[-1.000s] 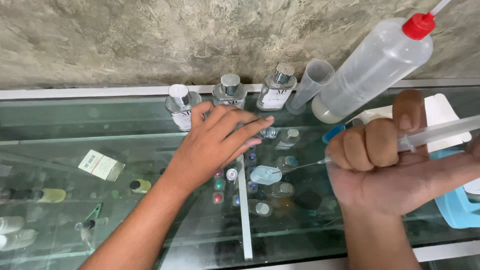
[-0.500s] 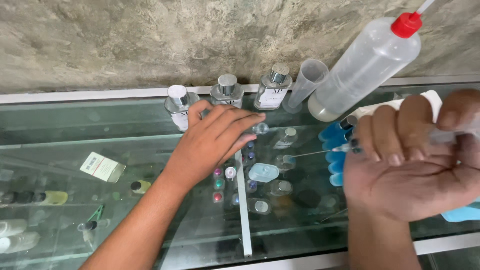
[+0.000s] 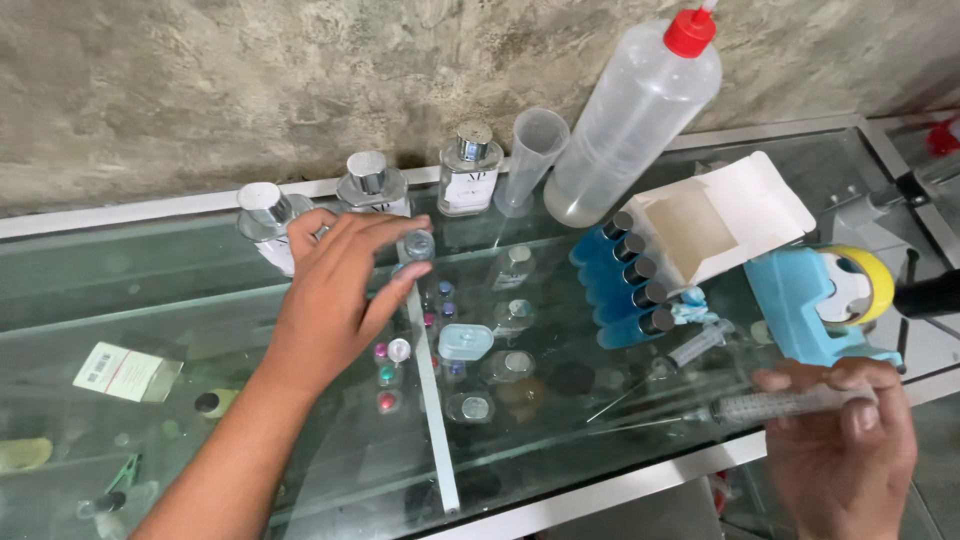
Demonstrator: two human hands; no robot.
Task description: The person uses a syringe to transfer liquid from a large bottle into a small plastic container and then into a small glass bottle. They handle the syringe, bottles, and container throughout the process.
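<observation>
My left hand (image 3: 335,300) reaches across the glass counter (image 3: 180,300). Its thumb and forefinger pinch a small clear vial (image 3: 418,245) that stands in front of three square perfume bottles (image 3: 470,172). At the lower right, over the counter's front edge, my right hand (image 3: 845,450) grips a clear syringe (image 3: 785,403) held level. The syringe's long thin needle (image 3: 640,424) points left. A second syringe (image 3: 692,350) lies on the glass just above it.
A large squeeze bottle with a red cap (image 3: 635,110) leans on the wall beside a clear measuring cup (image 3: 532,158). Several blue vials with black caps (image 3: 625,285) lie by an open white box (image 3: 715,220). A blue tape dispenser (image 3: 825,300) sits right.
My right hand has dropped from the middle right to the lower right, and the syringe now lies level. My left hand's fingers have closed around the small vial.
</observation>
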